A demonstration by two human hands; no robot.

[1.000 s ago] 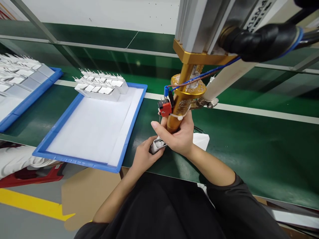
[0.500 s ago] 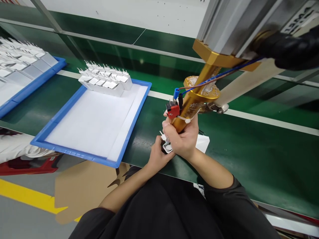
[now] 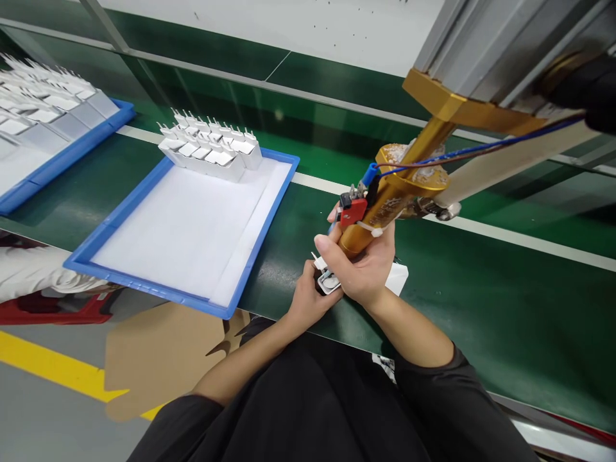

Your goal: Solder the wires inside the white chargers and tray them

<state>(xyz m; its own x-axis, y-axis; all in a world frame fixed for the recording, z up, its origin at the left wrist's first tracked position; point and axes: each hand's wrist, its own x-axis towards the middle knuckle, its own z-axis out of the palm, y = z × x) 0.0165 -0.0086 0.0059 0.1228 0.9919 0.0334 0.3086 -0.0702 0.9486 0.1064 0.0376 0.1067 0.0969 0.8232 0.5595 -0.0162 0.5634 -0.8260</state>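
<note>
My right hand (image 3: 368,273) is wrapped round the lower end of a gold cylindrical tool (image 3: 380,208), which carries a red and black switch (image 3: 353,210) with blue and brown wires. Just below and left of it, my left hand (image 3: 310,298) grips a small white housing (image 3: 329,282) with an open top and a thin white pin part at its edge. The tool's tip is hidden behind my right hand. Another white piece (image 3: 397,280) lies on the green bench beside my right wrist.
A blue tray (image 3: 173,298) with white lining holds several white pronged housings (image 3: 212,151) at its back. Another filled blue tray (image 3: 67,157) stands far left. A person's white sleeve (image 3: 43,273) shows at the left edge. Cardboard (image 3: 158,359) lies below the bench (image 3: 481,301).
The gold tool and its switch have shifted right and tilted further over. My right thumb has lifted from the tool's lower end, and more of the white housing's opening shows.
</note>
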